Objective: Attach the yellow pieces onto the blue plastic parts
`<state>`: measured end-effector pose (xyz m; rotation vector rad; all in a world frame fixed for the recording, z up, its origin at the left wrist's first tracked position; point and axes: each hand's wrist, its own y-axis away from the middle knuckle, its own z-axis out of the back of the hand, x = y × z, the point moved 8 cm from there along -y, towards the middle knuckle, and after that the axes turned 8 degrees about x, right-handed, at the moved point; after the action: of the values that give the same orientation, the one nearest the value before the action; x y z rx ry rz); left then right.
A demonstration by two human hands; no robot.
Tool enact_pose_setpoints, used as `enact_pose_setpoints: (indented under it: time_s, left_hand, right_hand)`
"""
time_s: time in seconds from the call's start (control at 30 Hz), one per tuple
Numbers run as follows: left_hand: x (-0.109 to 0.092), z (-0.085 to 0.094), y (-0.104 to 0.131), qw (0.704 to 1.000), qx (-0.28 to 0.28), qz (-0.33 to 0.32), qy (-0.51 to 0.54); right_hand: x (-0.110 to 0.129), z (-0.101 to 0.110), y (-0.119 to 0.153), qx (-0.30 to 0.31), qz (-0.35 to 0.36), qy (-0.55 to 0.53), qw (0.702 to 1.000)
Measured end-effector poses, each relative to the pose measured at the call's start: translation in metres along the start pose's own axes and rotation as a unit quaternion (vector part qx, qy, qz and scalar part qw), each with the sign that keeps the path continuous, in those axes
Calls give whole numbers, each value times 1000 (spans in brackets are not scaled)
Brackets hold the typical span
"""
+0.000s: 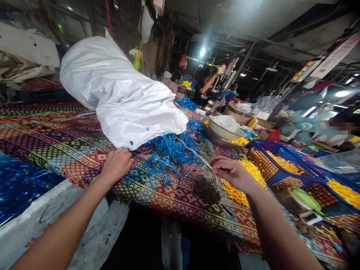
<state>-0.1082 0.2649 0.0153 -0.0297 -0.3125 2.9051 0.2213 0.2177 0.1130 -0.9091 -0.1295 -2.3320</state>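
Observation:
A large white sack (pixel 132 93) lies on its side on the patterned cloth (pixel 174 195), its mouth toward the right. Blue translucent pieces (pixel 174 150) are heaped at the mouth and under it. My left hand (pixel 118 163) has its fingers closed at the sack's lower edge. Between the fingers of my right hand (pixel 227 170) is the end of a thin white cord (pixel 194 152), which runs back to the sack's mouth. Below the right hand sits a pile of small dark pieces (pixel 206 190), with yellow pieces (pixel 236 191) beside it.
Stacked bowls (pixel 225 129) stand behind the right hand. Blue baskets (pixel 284 161) of yellow pieces are at the right, near a green object (pixel 306 198). More blue pieces (pixel 25 187) lie at the far left. People sit in the background.

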Motion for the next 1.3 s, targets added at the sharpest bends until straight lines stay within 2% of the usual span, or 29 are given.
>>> enact_pose_setpoints:
  time_s: [0.1, 0.17, 0.27, 0.33, 0.4, 0.43, 0.5, 0.53, 0.57, 0.6, 0.63, 0.67, 0.77, 0.83, 0.87, 0.97, 1.07, 1.17, 1.23, 1.3]
  left_hand:
    - [-1, 1, 1, 1000, 3, -5, 0]
    - [-2, 1, 1, 1000, 1, -10, 3]
    - [0, 0, 0, 1000, -7, -14, 13]
    - [1, -1, -1, 1000, -11, -15, 19]
    - [3, -2, -2, 1000, -10, -16, 23]
    - [3, -3, -2, 1000, -9, -15, 24]
    - [4, -3, -3, 1000, -5, -11, 24]
    - [4, -3, -3, 1000, -2, -9, 23]
    - [3, -4, -3, 1000, 1, -7, 23]
    - [3, -4, -3, 1000, 3, -7, 22]
    - [3, -4, -3, 1000, 3, -7, 21]
    - [2, -4, -3, 1000, 2, -8, 20]
    - [2, -4, -3, 1000, -4, -12, 15]
    - [2, -5, -3, 1000, -4, -13, 15]
    - [3, -5, -3, 1000, -3, -11, 14]
    - [4, -5, -3, 1000, 0, -7, 14]
    - [2, -4, -3, 1000, 3, -8, 12]
    - [1, -4, -3, 1000, 0, -9, 7]
    - [1, -4, -3, 1000, -5, -8, 7]
    - [2, -3, -3, 1000, -10, -9, 10]
  right_hand:
    - [17, 18, -11, 46, 15, 145, 988]
    - [25, 35, -18, 51, 9, 160, 986]
    - [23, 53, -32, 60, -49, 45, 996]
    - [15, 66, -52, 50, -80, -51, 994]
    - [6, 92, -83, -9, -65, -118, 991]
    - [2, 120, -97, -110, -23, -151, 982]
    - [-17, 158, -126, -205, 11, -167, 964]
    - [-31, 177, -131, -288, 21, -163, 943]
    - [-48, 184, -136, -334, 14, -154, 930]
    - [-66, 181, -141, -346, 0, -149, 926]
    - [-88, 168, -145, -334, -30, -144, 931]
    - [-110, 148, -147, -312, -65, -134, 938]
    - [-169, 69, -147, -226, -146, -106, 957]
    - [-195, 27, -150, -191, -177, -86, 962]
    - [-203, 13, -154, -179, -186, -78, 963]
    - [-206, -7, -168, -139, -192, -65, 969]
    - [-191, -15, -174, -86, -178, -60, 979]
    - [-174, -24, -165, -43, -151, -56, 986]
    - [-167, -25, -157, -42, -139, -45, 988]
    - [-167, -15, -150, -66, -139, -26, 988]
